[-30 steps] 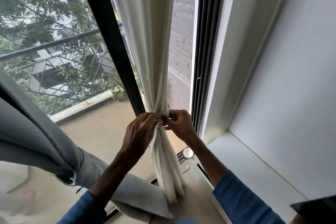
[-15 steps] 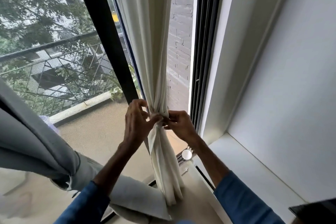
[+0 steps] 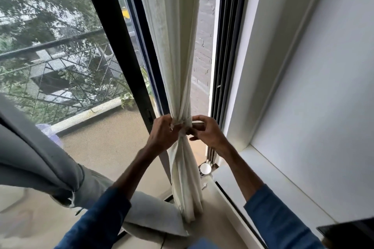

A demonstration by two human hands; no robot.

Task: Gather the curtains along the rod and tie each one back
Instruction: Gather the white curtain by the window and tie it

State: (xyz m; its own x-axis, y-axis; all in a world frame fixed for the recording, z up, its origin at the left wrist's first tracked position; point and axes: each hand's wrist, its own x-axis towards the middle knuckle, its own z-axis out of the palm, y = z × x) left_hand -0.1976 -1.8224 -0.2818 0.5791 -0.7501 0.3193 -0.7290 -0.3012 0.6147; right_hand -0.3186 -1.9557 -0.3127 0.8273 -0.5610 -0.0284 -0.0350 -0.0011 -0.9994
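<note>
**Both hands at the waist of the cream curtain**

The long cream fabric curtain [image 3: 178, 66] hangs in one gathered column straight above my grip, pinched to a narrow waist exactly where my hands meet. Below them it fans out again and drops to the floor. A cream tie band [image 3: 185, 126] circles that waist between my two hands.

My left hand [image 3: 164, 135] has its fingers curled round the left side of the bunch, knuckles up, squeezing the folds and the band together. My right hand [image 3: 208, 133] is closed in a pinch on the band's short flat free end, which sticks out to the right of the waist. That end looks pale on top and brownish beneath – what the darker part is I cannot tell. The two hands nearly touch across the fabric.

Just behind my left hand rises the black window frame [image 3: 107, 36], with a balcony railing [image 3: 60, 62] beyond the glass. Behind the curtain, above my right hand, a brick wall [image 3: 204, 46] shows. Below my right wrist sits a round silver knob [image 3: 205, 168] at the foot of the window tracks, and a white ledge [image 3: 283, 184] runs off to the right of it. Well to the left of my grip a heavy grey curtain [image 3: 34, 157] sags – its lower end lies under my left forearm. Blue sleeves [image 3: 97, 220] cover both my arms up to mid-forearm.
</note>
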